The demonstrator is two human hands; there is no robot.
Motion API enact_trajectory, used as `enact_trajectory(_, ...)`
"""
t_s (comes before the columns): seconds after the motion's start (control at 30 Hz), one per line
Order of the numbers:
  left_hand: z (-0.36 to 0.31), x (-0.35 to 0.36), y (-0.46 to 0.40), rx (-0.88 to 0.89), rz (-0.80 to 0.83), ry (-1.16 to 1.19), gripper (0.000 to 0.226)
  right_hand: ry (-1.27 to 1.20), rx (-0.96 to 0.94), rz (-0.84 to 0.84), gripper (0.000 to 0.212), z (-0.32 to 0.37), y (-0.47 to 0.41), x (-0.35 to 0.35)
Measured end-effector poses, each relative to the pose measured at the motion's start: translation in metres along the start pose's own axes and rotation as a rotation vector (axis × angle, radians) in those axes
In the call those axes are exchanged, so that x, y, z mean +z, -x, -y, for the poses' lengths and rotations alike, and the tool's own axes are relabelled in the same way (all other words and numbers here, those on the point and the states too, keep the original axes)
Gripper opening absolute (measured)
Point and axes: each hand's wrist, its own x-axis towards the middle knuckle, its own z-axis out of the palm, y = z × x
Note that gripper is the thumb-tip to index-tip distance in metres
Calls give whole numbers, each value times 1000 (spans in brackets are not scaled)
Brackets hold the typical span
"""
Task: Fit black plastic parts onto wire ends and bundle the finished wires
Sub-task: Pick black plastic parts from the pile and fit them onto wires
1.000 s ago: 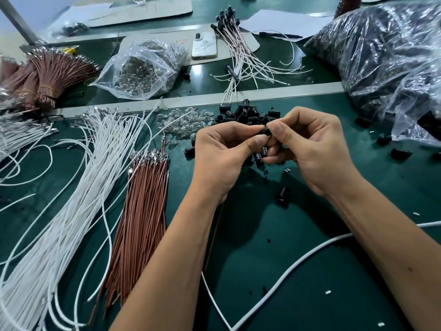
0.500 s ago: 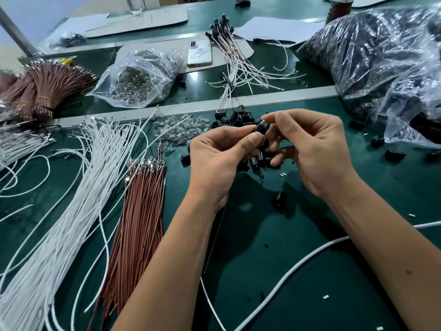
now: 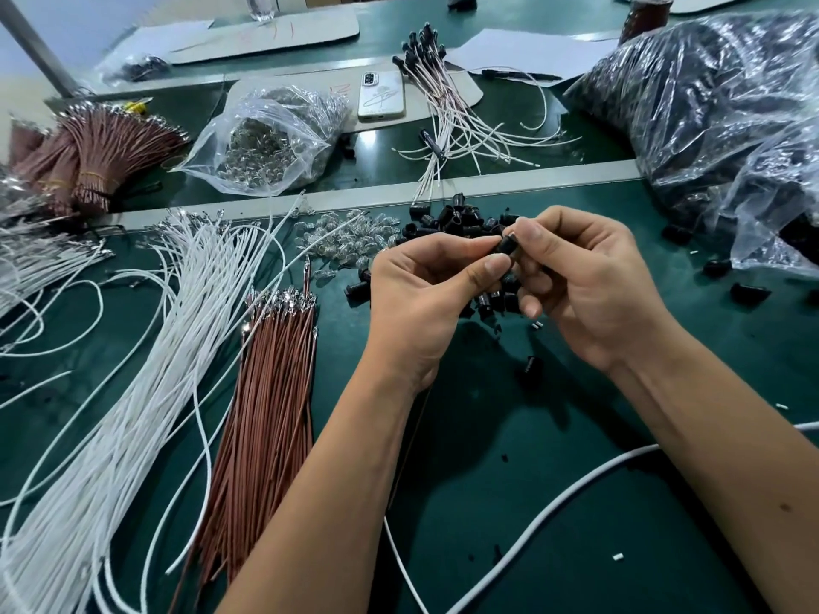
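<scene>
Pinching one black plastic part (image 3: 508,246), left hand (image 3: 425,299) and right hand (image 3: 589,281) grips, no legible writing

A small black plastic cap (image 3: 508,246), cylindrical and tilted, sits raised above a green mat. Behind and under it lies a loose pile of matching black caps (image 3: 456,221). To the left, brown wires (image 3: 270,418) with metal tips lie in a straight sheaf, beside a fanned spread of white wires (image 3: 133,383). Farther back rests a cluster of finished wires (image 3: 443,99), black caps fitted on their far ends.
</scene>
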Motion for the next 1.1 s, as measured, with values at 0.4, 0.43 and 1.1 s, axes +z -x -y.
enact_trajectory(0.4, 0, 2, 2, 8, -38, -56, 17, -20, 21, -10, 20, -4, 0, 1)
enact_trajectory(0.43, -1, 3, 1, 19, -38, -60, 17, -25, 18, -19, 19, -4, 0, 0)
enact_trajectory(1.1, -37, 40, -64, -110, -350, -186, 11, -156, 148, -34, 43, 65, -108, 16)
